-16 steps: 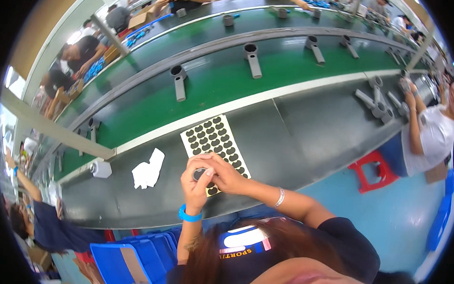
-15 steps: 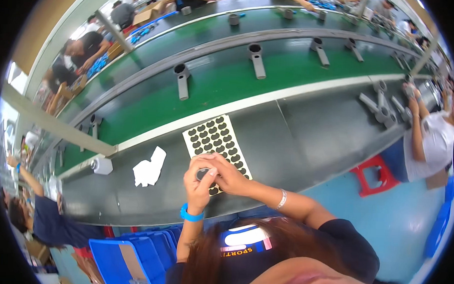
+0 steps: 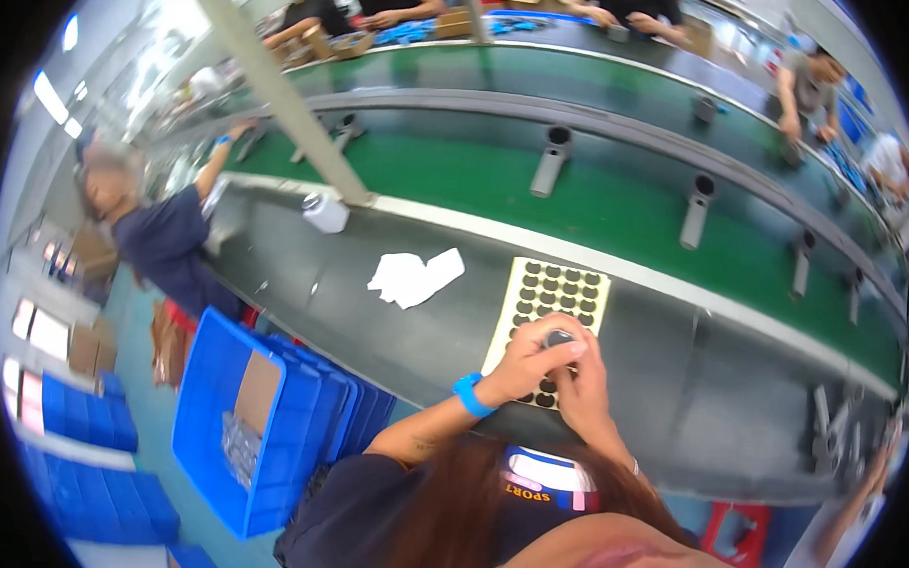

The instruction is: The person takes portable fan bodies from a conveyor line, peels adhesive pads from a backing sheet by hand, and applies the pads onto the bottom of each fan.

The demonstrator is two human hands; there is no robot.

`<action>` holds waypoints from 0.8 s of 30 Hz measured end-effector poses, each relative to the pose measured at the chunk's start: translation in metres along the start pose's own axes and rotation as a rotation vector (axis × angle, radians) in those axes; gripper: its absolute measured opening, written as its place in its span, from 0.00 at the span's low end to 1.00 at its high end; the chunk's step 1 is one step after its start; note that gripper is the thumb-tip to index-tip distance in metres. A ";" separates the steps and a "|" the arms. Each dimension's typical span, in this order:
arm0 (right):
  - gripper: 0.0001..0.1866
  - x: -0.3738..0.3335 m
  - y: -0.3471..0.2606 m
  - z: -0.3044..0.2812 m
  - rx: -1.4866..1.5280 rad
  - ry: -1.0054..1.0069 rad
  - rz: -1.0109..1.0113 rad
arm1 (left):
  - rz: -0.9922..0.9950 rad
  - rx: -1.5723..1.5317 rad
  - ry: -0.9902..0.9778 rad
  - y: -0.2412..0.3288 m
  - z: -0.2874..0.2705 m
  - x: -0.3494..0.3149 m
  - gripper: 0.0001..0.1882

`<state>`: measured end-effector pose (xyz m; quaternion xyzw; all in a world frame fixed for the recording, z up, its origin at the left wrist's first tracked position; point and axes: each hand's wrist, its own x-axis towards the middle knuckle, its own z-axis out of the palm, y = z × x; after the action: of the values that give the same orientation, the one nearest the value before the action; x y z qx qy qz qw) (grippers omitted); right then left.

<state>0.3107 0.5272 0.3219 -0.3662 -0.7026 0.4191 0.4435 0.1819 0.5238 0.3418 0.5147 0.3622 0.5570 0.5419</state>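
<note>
My left hand is closed around a grey part with a dark round end; most of the part is hidden by the fingers. Pressed against the same part from the other side, my right hand has its fingers closed over it. Both hands are above a pale yellow sheet carrying rows of black, nearly round stickers. On the dark bench left of the sheet lies a crumpled white cloth or tissue.
A white bottle stands near a slanted post. Grey tubular parts lie on the green conveyor beyond the bench. Blue bins are at my left. A person works at the bench's left; others sit across the conveyor.
The view has swung left, bringing more of the blue bins and the person at the left into sight. My hands remain together around the grey part, over the sticker sheet.
</note>
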 end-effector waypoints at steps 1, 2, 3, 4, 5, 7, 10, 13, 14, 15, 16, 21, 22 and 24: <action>0.18 -0.001 -0.001 -0.002 0.017 -0.037 -0.017 | -0.015 -0.003 -0.036 0.004 0.000 0.002 0.05; 0.17 -0.003 -0.003 -0.006 0.024 -0.036 0.018 | 0.022 0.026 -0.056 0.003 0.000 0.005 0.05; 0.17 -0.003 -0.006 -0.006 0.036 -0.041 0.054 | 0.053 0.062 -0.071 0.001 -0.003 0.004 0.05; 0.17 -0.003 -0.012 -0.007 0.052 -0.056 0.063 | -0.008 0.011 -0.071 0.003 -0.005 0.000 0.06; 0.17 -0.004 -0.010 -0.006 0.069 -0.080 0.055 | 0.102 0.034 -0.082 0.002 -0.004 0.002 0.07; 0.17 -0.007 -0.008 -0.006 0.041 -0.093 0.028 | 0.136 0.045 -0.063 0.003 -0.006 -0.004 0.08; 0.17 -0.008 -0.010 -0.007 0.073 -0.131 0.063 | -0.044 0.005 -0.069 0.009 -0.009 -0.008 0.09; 0.18 -0.010 -0.008 -0.011 0.053 -0.126 0.054 | 0.044 -0.009 -0.094 0.008 -0.002 -0.006 0.08; 0.19 -0.011 -0.006 -0.014 0.018 -0.109 0.025 | 0.044 -0.039 -0.077 0.006 0.003 -0.006 0.07; 0.19 -0.010 -0.004 -0.016 0.004 -0.069 0.034 | 0.037 -0.048 -0.119 0.001 0.005 -0.003 0.07; 0.20 -0.010 -0.001 -0.014 -0.034 -0.070 -0.025 | 0.157 0.046 -0.075 -0.004 0.003 -0.001 0.06; 0.19 -0.005 0.010 -0.008 -0.080 -0.057 -0.067 | 0.137 0.004 0.021 -0.007 0.003 0.004 0.08; 0.17 -0.005 0.012 -0.005 -0.046 -0.036 0.002 | 0.119 0.008 0.024 -0.007 0.004 0.006 0.09; 0.16 -0.005 0.019 -0.006 -0.011 -0.026 0.026 | 0.100 -0.009 -0.031 -0.005 0.010 0.011 0.09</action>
<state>0.3204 0.5314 0.3041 -0.3724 -0.7058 0.4255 0.4267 0.1938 0.5338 0.3415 0.5383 0.3253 0.5770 0.5211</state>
